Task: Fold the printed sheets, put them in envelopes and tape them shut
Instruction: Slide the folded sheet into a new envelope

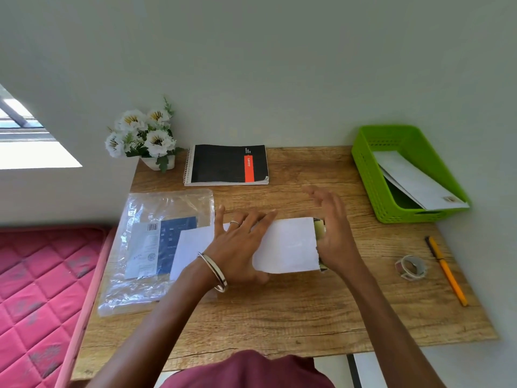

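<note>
Envelope [288, 245] lies flat mid-worktop [279, 317], open end to the right. Left hand [237, 247] spread flat on top, fingers splayed, pinning it down. Right hand [333, 231] at the open end, fingers open and loosely extended, palm against the folded sheet [319, 229] that shows at the mouth. Plastic packet [156, 247] just left, under the envelope's end. Tape roll [410, 267] and pen [446, 270] to the right, well apart. Green basket [372, 175] far right holds another envelope [416, 180].
</note>
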